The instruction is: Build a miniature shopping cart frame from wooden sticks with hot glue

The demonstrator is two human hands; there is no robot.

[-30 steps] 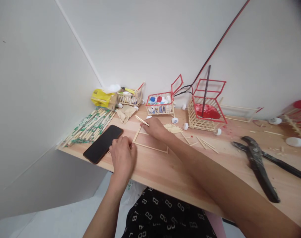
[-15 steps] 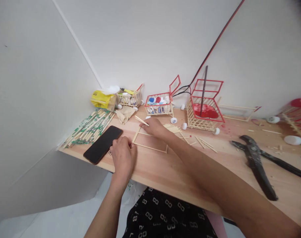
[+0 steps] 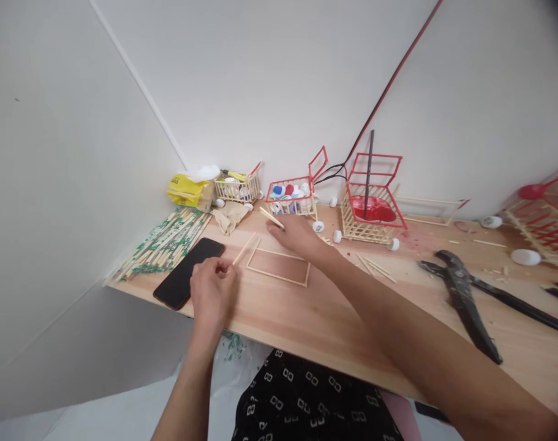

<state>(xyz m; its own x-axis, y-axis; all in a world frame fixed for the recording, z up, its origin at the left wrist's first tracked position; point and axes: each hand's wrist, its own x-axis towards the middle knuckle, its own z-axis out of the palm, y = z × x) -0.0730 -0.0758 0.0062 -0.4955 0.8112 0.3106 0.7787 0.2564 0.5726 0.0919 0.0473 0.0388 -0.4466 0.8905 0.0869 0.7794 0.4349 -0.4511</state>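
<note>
My left hand [image 3: 212, 289] is closed, pinching a thin wooden stick [image 3: 244, 248] that slants up from the fingertips. My right hand [image 3: 297, 235] is closed on a couple of wooden sticks [image 3: 271, 217], whose ends poke out past the fingers to the left. Between the hands and just below the right one, a rectangular stick frame [image 3: 277, 280] lies flat on the table. A black phone [image 3: 187, 274] rests beside my left hand.
Green-wrapped chopsticks [image 3: 163, 242] are piled at left. Small stick-built carts [image 3: 237, 190], [image 3: 291, 196] and a larger red-rimmed cart [image 3: 370, 229] line the wall. Black cutting pliers [image 3: 465, 300] lie at right, near loose stick pieces [image 3: 375, 267]. The front edge of the wooden table [image 3: 334, 334] is close.
My left hand has moved left, away from the frame's corner, and a stick now shows in its fingers. My right hand has lifted off the frame, up and slightly right, still gripping its sticks.
</note>
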